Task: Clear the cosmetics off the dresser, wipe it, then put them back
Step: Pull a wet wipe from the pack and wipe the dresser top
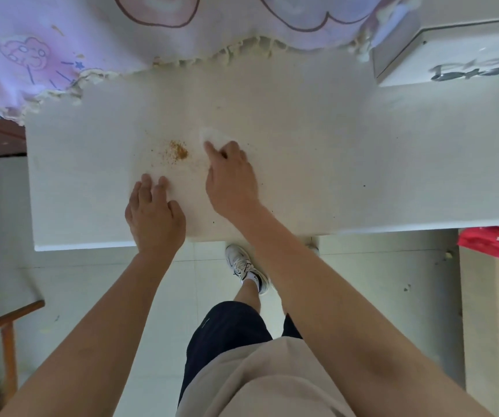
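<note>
Head view looks straight down at a white counter (302, 176) with both hands on it. The left hand (153, 215) lies near the front edge. Its fingers are a little spread and lie on the top, and it holds nothing. The right hand (231, 179) is just to the right of it and a bit farther in. Its fingers are bent over a thin white wipe (212, 135) and push it down on the counter. The pointer finger lies on the wipe, and part of the wipe sticks out past the fingertips.

A small pile of orange-brown crumbs (178, 150) sits on the counter. It is just past the left hand's fingertips and just to the left of the wipe, not touching it. A few tiny dark specks (364, 185) lie on the counter to the right of the right hand.

Far past both hands, a purple cloth (92, 34) with cartoon drawings and a frilly edge hangs onto the back of the counter. Far to the right of the right hand, at the back, sits a white box (452, 67) with grey marks on it.

Below the hands is a pale floor (92, 281). A white shoe (243, 264) stands on it under the counter's front edge. Something red (498, 240) shows low on the right. A piece of wooden furniture (7, 326) shows low on the left.
</note>
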`<state>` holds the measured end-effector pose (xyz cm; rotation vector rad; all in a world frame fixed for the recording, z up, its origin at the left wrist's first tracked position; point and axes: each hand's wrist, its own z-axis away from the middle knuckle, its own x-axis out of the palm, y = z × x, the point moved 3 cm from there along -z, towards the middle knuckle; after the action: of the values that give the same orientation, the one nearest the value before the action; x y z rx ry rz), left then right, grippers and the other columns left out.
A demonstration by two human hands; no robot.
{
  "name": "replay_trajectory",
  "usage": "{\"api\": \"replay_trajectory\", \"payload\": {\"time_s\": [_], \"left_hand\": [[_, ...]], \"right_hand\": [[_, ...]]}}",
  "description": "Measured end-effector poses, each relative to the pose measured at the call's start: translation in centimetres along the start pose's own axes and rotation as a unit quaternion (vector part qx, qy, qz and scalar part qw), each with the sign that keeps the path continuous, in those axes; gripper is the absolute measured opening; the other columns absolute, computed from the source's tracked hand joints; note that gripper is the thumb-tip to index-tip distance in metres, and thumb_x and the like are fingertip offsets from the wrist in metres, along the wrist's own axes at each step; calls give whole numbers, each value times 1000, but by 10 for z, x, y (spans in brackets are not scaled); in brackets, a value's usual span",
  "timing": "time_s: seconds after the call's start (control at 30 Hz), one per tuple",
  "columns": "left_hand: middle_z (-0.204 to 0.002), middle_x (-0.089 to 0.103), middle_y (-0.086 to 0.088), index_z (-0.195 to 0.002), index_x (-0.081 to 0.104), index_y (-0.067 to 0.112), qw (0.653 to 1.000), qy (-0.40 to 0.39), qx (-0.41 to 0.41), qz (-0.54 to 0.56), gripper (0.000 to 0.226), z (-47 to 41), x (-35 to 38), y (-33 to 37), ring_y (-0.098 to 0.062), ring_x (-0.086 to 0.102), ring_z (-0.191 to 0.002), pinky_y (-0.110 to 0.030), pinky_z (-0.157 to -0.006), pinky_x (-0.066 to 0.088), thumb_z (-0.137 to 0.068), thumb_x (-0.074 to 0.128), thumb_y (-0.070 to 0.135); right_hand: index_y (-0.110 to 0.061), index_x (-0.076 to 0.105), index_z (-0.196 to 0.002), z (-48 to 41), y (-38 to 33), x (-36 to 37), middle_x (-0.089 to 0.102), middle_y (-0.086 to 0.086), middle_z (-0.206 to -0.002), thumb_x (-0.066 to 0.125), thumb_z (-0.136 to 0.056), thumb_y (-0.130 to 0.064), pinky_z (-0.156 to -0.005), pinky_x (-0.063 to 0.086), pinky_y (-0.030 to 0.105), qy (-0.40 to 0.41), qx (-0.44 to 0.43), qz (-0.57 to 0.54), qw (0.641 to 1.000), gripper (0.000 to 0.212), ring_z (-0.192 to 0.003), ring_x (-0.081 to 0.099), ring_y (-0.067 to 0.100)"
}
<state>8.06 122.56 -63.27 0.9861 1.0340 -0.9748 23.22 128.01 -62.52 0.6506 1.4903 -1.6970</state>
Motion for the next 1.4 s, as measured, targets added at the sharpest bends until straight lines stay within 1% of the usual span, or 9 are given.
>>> {"api": "replay_trajectory", "payload": {"time_s": [0.23, 0.37, 0.5, 0.67, 0.8, 0.97, 1.1, 1.27, 1.4], "left_hand": [[-151, 39, -19, -138, 48, 10, 1000, 9, 9, -18, 51, -1, 2, 1, -39, 34, -138, -56, -108, 32, -89, 38, 19], [-152, 38, -19, -139, 48, 10, 999, 20, 9, -23, 53, 1, 5, -2, -38, 33, -140, -56, -109, 30, -89, 34, 20], [-153, 36, -19, -141, 46, 10, 999, 34, 1, -16, 53, 0, 8, 0, -38, 30, -142, -55, -112, 28, -90, 34, 19], [-158, 27, -17, -146, 39, 9, 999, 11, -28, -10, 52, 2, 11, 7, -35, 21, -146, -53, -117, 20, -94, 37, 14], [-161, 13, -19, -152, 26, 10, 999, -15, -48, -22, 56, 11, 9, 25, -36, 13, -148, -58, -116, 17, -98, 36, 21], [-153, 30, -23, -148, 31, 8, 998, 26, 61, -11, 56, 50, 11, 69, -40, 32, -138, -54, -108, 29, -94, 40, 19], [-143, 43, -21, -143, 38, 4, 995, 0, 96, -28, 56, 59, 18, 83, -38, 41, -130, -51, -103, 36, -88, 34, 17], [-149, 40, -18, -139, 40, 1, 998, -30, 49, -33, 55, 57, 19, 62, -37, 40, -133, -53, -104, 38, -87, 33, 16], [-149, 41, -19, -138, 42, 0, 993, -29, 94, -57, 51, 56, 20, 55, -38, 42, -131, -55, -99, 42, -89, 42, 14]], "right_hand": [[-7, 53, -140, 3, 162, -116, 50, 23, -115, 39, -90, -8, -92, 39, 30, 299, 174, -33, 938, 51, -101, 54, 36], [-17, 34, -150, 4, 194, -122, 42, 18, -138, 40, -91, -5, -97, 33, 42, 191, 390, 139, 890, 61, -125, 41, 39], [-17, 34, -149, -22, 105, -67, 44, 17, -135, 39, -86, -4, -93, 37, 43, 56, 162, 167, 971, 65, -122, 44, 38], [-23, 58, -135, 14, 38, -20, 49, 6, -113, 46, -89, -5, -91, 41, 38, -42, -76, -4, 996, 51, -103, 50, 26], [-17, 66, -127, 44, 105, -74, 46, 2, -103, 44, -91, -4, -90, 48, 33, 133, -4, -149, 980, 44, -93, 54, 20], [-13, 59, -134, 93, 220, -148, 49, 15, -111, 37, -94, -9, -89, 37, 10, 376, 232, -57, 895, 46, -94, 51, 19], [-10, 42, -147, 104, 221, -119, 49, 24, -124, 43, -89, -1, -93, 38, 43, 251, 319, 47, 913, 59, -107, 49, 41], [-3, 53, -133, 96, 81, -24, 54, 16, -106, 42, -77, -1, -78, 47, 43, 97, 77, 3, 992, 57, -92, 54, 34], [-10, 60, -131, 83, 78, -49, 51, 13, -102, 46, -82, 2, -81, 49, 41, 83, -24, -104, 991, 53, -87, 54, 30]]}}
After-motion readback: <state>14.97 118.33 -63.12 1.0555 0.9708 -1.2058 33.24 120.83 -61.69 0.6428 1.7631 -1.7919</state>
